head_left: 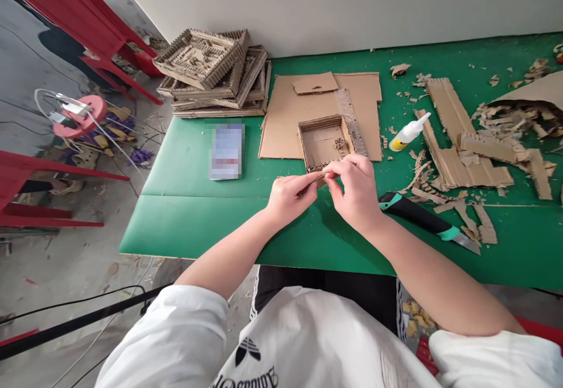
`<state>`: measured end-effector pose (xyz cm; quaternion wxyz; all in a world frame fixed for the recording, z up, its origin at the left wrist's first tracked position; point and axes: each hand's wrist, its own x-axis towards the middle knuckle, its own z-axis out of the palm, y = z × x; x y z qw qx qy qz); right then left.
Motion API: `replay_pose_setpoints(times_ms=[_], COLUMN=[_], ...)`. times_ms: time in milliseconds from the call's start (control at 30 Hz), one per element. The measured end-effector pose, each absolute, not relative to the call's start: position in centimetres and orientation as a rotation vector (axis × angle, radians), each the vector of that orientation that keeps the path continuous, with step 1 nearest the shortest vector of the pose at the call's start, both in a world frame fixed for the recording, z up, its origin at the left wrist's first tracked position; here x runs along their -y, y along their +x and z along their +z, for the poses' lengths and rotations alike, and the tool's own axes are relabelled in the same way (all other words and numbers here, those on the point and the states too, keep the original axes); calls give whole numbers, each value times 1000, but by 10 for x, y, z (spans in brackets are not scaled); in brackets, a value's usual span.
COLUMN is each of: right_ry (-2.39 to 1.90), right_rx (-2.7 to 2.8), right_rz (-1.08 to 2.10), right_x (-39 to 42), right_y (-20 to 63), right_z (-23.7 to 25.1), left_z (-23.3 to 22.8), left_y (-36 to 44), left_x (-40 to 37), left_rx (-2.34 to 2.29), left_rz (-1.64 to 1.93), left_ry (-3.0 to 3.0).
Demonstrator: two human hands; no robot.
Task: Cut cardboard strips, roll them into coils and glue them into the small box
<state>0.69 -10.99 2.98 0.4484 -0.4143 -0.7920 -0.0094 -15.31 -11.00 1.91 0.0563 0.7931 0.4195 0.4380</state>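
Note:
My left hand (292, 196) and my right hand (353, 183) meet just in front of a small open cardboard box (321, 132). Between their fingertips they pinch a thin cardboard strip (317, 175), mostly hidden by the fingers. Inside the box, near its right wall, lies a small curled brown piece (338, 143). The box rests on a flat cardboard sheet (281, 124). A clear ruler (352, 119) lies along the box's right side, and a smaller cardboard piece (315, 84) is behind it.
Stacked cardboard trays (206, 65) stand back left, with a blurred phone-like object (226, 152) before them. To the right are a glue bottle (410, 132), a utility knife (428, 219) with its blade out, and torn cardboard scraps (461, 142). The green table's front edge (193, 255) is near my body.

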Motion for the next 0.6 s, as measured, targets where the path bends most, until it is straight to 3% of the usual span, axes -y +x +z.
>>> replay_pose_setpoints(times_ms=[333, 600], right_ry=[-1073, -1065], right_rx=[1969, 1879], right_rz=[-179, -87], right_x=[113, 113], right_y=[3, 3], right_z=[26, 25], left_z=[17, 20], left_y=[-152, -151], left_x=[111, 112], left_rx=[-1289, -1280], left_rz=[1314, 1275], left_ry=[2310, 2220])
